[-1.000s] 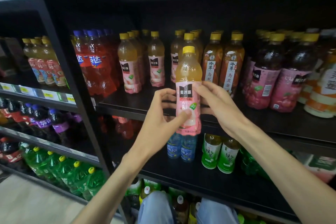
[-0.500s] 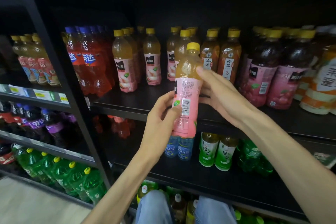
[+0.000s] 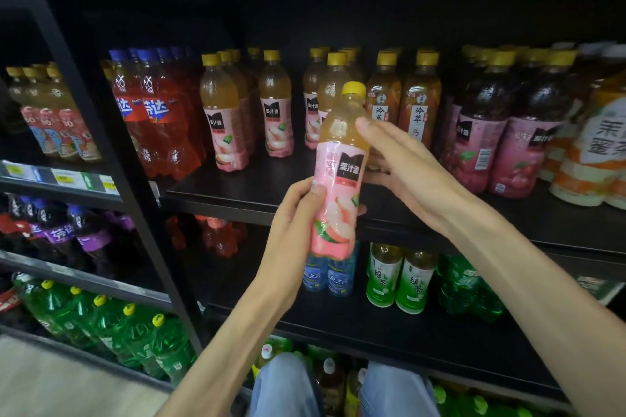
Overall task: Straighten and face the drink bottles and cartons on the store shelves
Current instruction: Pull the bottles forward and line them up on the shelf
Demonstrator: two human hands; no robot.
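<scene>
Two hands (image 3: 298,213), one held peach bottle (image 3: 338,186), two green tea bottles (image 3: 399,278), two blue-label water bottles (image 3: 328,276).

The clear plastic peach-drink bottle with the yellow cap (image 3: 340,159) shines where light hits its bare shoulder, and its pink film label looks smooth and glossy — slightly wrinkled near the top edge. The black shelf board (image 3: 257,186) has a dull satin finish with soft reflections, while the black upright post (image 3: 111,159) looks like matt painted metal. The red soda bottles with blue caps (image 3: 152,118) are translucent, glossy, ribbed plastic. The pale blue trouser legs (image 3: 288,386) look like soft denim cloth.
</scene>
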